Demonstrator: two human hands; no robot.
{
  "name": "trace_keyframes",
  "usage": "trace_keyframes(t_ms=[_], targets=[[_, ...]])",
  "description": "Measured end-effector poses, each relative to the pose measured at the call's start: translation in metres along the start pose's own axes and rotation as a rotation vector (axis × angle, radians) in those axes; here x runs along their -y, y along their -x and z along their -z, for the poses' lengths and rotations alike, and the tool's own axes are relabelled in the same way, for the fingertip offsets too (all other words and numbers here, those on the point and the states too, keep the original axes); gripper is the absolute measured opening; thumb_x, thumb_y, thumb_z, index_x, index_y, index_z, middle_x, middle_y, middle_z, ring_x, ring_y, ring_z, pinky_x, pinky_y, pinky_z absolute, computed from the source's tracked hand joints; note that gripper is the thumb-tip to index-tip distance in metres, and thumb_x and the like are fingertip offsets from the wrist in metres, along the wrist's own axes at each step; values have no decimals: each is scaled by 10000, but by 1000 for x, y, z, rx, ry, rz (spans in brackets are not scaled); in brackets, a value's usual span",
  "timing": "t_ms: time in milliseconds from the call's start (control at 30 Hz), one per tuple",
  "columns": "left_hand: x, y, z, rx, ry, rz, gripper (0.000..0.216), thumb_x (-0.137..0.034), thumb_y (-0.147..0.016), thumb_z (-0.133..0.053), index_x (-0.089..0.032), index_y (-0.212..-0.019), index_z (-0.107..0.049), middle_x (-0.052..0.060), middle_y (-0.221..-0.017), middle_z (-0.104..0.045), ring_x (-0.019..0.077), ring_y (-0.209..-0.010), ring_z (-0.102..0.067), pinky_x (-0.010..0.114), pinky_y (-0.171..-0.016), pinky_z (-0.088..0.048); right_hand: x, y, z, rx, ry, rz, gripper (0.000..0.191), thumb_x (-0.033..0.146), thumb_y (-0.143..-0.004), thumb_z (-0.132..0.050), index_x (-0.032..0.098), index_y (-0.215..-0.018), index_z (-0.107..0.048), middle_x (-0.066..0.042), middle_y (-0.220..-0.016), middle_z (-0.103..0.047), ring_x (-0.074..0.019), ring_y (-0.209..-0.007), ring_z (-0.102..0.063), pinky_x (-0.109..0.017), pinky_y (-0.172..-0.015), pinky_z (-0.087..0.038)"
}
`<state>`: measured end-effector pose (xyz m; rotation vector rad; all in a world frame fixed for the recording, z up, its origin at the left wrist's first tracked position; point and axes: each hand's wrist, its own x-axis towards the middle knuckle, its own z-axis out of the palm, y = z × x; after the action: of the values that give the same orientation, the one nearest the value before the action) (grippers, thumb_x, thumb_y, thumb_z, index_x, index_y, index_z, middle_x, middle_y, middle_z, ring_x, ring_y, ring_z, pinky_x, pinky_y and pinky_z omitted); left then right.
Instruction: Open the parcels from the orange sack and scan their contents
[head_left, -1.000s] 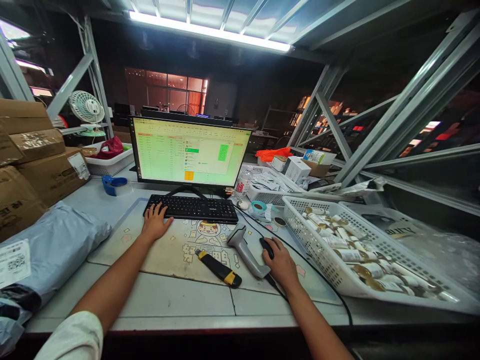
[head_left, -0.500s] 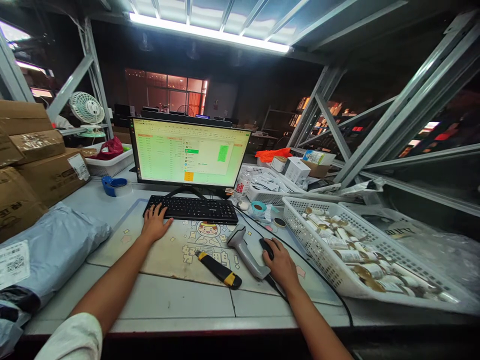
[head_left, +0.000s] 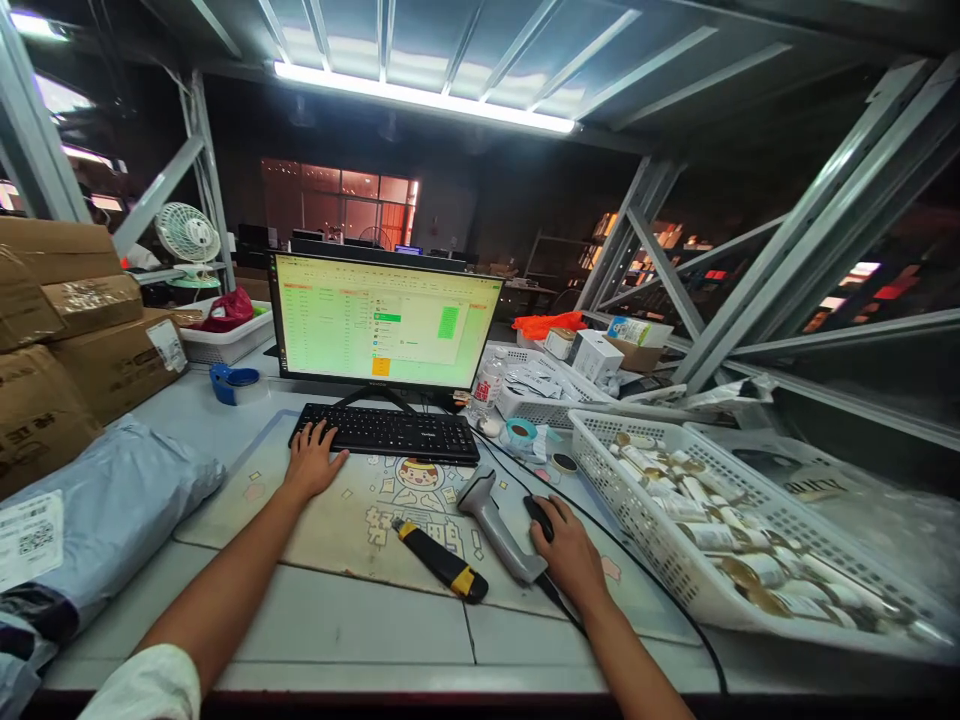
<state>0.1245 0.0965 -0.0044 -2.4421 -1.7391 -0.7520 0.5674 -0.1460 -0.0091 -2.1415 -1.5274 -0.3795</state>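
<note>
My left hand [head_left: 313, 462] rests at the left end of a black keyboard [head_left: 390, 434], fingers spread over its keys. My right hand [head_left: 574, 548] is curved over a black computer mouse [head_left: 538, 517] on the printed desk mat [head_left: 315, 535]. Just left of the mouse lies a grey barcode scanner [head_left: 501, 528], its cable running toward the front edge beneath my right wrist. A black and yellow box cutter [head_left: 442, 560] lies on the mat between my arms. Behind the keyboard stands a lit monitor [head_left: 382, 325] showing a spreadsheet and a smaller window over it.
A white basket [head_left: 637, 520] of small labelled containers stands on the right. Cardboard boxes [head_left: 82, 340] and a grey parcel [head_left: 127, 490] fill the left side. Near the monitor are a blue tape dispenser [head_left: 234, 384], a plastic bottle [head_left: 489, 382] and a teal tape roll [head_left: 519, 431].
The camera view has tilted up slightly, so the desk sits lower in the picture. Both hands keep their places on the keyboard and mouse, and the screen looks the same.
</note>
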Motion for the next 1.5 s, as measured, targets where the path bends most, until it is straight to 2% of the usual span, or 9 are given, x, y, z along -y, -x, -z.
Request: trace_keyframes(t_ms=[333, 600, 733, 967, 1500], targets=[[-3, 1, -6, -59, 48, -5, 618, -522, -983, -476, -184, -1494, -557, 126, -1614, -434, 391, -1514, -307, 566, -1242, -246, -28, -10, -22, -137, -34, 40, 472, 475, -898, -413, 308, -1212, -724, -92, -1339, -660, -307, -1158, -685, -459, -962, -594], [-2, 1, -9, -59, 86, 0, 626, -545, -991, -454, -192, -1500, -549, 115, -1623, -425, 383, -1520, -303, 573, -1244, -233, -26, -12, -24, -100, -60, -9, 525, 490, -882, -391, 286, -1228, -730, -84, -1368, -653, -313, -1146, -685, -432, -868, -610], [-2, 1, -8, -56, 73, 2, 613, -526, -991, -470, -193, -1499, -550, 115, -1620, -429, 379, -1515, -312, 565, -1242, -240, -25, -12, -23, -121, -53, 3, 519, 473, -891, -385, 271, -1222, -730, -93, -1353, -654, -306, -1148, -681, -439, -934, -591], [-1, -1, -9, -48, 39, -3, 606, -505, -992, -493, -168, -1492, -553, 130, -1615, -430, 390, -1510, -306, 579, -1241, -228, -12, -7, -6, -22, 3, 17, 496, 405, -934, -400, 232, -1303, -683, -115, -1433, -601, -298, -1238, -628, -471, -1007, -563], [2, -2, -7, -45, 14, -12, 638, -548, -994, -462, -169, -1500, -541, 139, -1616, -424, 405, -1505, -303, 594, -1228, -239, -2, -2, -1, 29, 18, -12, 473, 360, -964, -413, 226, -1364, -627, -118, -1492, -535, -310, -1293, -573, -481, -1034, -533]])
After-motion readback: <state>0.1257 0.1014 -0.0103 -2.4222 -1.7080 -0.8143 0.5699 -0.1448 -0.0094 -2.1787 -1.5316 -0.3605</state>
